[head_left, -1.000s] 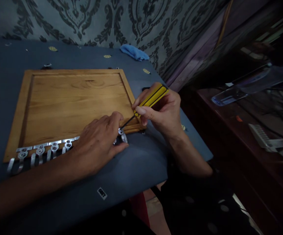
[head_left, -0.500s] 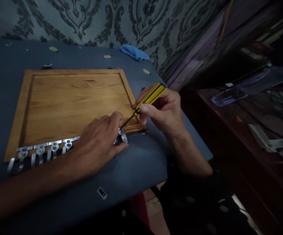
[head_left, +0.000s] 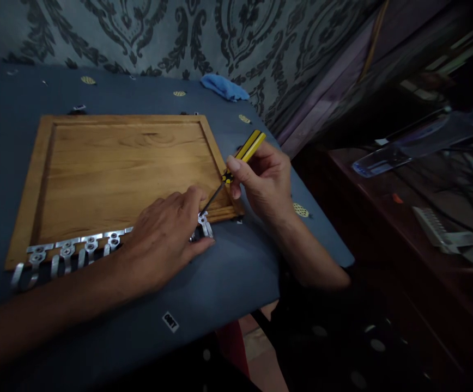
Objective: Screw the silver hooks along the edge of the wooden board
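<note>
A framed wooden board (head_left: 114,169) lies flat, with a metal hook rail (head_left: 82,239) along its near edge. Several silver double hooks hang from that rail towards me. My left hand (head_left: 165,231) grips the rail and board edge near the right end, fingers on top and thumb below by the end hook (head_left: 204,224); it hides the rail's middle. Between the thumb and fingers of my right hand (head_left: 267,177) is a yellow-and-black screwdriver (head_left: 249,147). It slants down to the left, its tip at the end hook's upper plate. Whether the tip sits in a screw is too small to tell.
The board rests on a table with a dark blue patterned cover (head_left: 228,272). A blue cloth (head_left: 224,87) lies at the back by the patterned wall. To the right stands a dark red-brown surface (head_left: 367,185) with cables and a clear plastic piece (head_left: 408,149).
The screwdriver handle has tilted more upright and shifted left. My right hand has moved slightly left with it, while my left hand stays in place.
</note>
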